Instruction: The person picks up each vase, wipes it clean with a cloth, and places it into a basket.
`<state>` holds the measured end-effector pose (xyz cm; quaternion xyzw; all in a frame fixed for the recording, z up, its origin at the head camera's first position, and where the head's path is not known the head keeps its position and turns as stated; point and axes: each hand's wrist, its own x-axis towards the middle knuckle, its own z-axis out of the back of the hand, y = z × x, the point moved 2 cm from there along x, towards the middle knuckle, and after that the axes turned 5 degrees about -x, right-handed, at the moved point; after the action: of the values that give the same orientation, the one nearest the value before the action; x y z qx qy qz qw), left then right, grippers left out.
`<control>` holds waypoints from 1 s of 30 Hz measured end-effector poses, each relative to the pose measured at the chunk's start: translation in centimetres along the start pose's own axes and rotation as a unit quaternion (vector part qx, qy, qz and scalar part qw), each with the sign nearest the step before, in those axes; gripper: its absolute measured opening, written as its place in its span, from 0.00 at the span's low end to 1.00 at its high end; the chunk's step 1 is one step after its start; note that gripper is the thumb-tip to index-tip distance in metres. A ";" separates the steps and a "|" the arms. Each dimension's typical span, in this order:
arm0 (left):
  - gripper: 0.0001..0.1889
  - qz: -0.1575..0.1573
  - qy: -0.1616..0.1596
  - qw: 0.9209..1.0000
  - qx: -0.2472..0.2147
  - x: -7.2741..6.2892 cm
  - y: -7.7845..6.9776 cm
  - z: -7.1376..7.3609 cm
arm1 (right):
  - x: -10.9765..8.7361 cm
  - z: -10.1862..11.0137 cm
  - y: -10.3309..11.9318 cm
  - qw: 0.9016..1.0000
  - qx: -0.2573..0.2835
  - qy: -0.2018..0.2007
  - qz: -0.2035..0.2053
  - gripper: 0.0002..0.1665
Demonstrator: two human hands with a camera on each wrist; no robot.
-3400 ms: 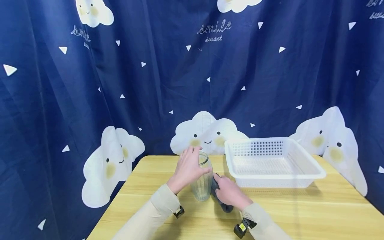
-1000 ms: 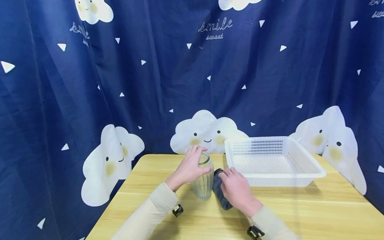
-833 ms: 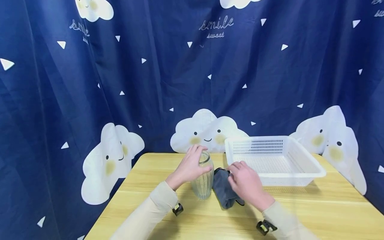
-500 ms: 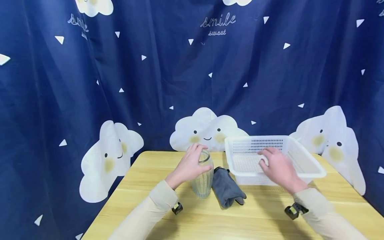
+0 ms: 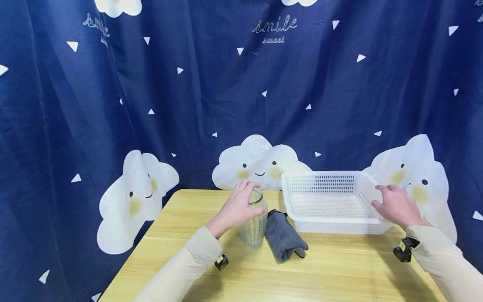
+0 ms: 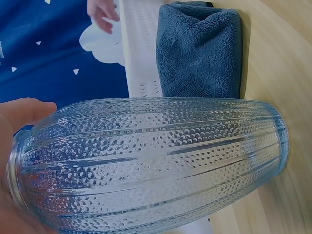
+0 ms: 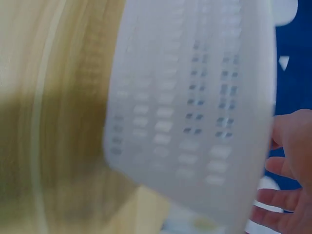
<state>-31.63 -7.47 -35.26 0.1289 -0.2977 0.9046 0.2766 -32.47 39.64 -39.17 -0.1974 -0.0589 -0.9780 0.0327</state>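
A clear ribbed glass vase [image 5: 253, 230] stands upright on the table, its dimpled surface filling much of the left wrist view. My left hand [image 5: 237, 208] holds it around the top, with the thumb [image 6: 29, 109] on its shoulder. Right beside the vase lies a folded dark grey towel [image 5: 284, 237], fuzzy, with black edging. My right hand [image 5: 399, 206] is at the right rim of a white perforated plastic basket [image 5: 339, 226], its fingers spread and loosely bent. In the right wrist view those fingers [image 7: 280, 199] appear just beyond the rim; whether they touch it I cannot tell.
The light wooden table [image 5: 241, 281] carries the vase, towel and basket. Its back edge meets a dark blue curtain [image 5: 211, 105] printed with clouds. The basket sits at the back right, close to the towel.
My right hand has let go of the towel and swung right, past the basket's inside to its right rim. The towel now lies spread wider. My left hand stays on the vase.
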 end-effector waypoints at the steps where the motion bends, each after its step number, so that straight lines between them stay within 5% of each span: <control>1: 0.35 -0.002 0.000 1.000 -0.001 0.0 0.0 0.0 | -0.1 -0.2 -0.6 1.000 0.003 0.010 -0.006 0.34; 9: 0.35 0.004 0.003 1.000 -0.003 -0.1 0.0 0.0 | -0.5 -1.4 -2.8 0.996 0.046 0.071 -0.030 0.40; 18: 0.49 0.058 -0.044 0.994 -0.087 -1.2 1.8 0.5 | -0.1 -1.6 -2.8 0.992 0.068 0.096 -0.049 0.41; 22: 0.53 0.063 -0.028 0.982 -0.176 -2.3 4.1 0.4 | -0.1 -1.5 -2.8 0.991 0.072 0.099 -0.050 0.42; 26: 0.59 0.061 0.013 0.959 -0.278 -3.5 6.0 -0.4 | 0.0 -1.5 -3.0 0.992 0.071 0.091 -0.041 0.41; 30: 0.62 0.055 0.035 0.946 -0.318 -4.0 6.6 -1.6 | 0.0 -1.7 -3.3 0.992 0.070 0.090 -0.045 0.41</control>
<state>-32.24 -12.62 -41.15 -0.0141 -0.5669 0.7805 0.2632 -33.43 42.66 -41.08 -0.1026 -0.1325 -0.9858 0.0080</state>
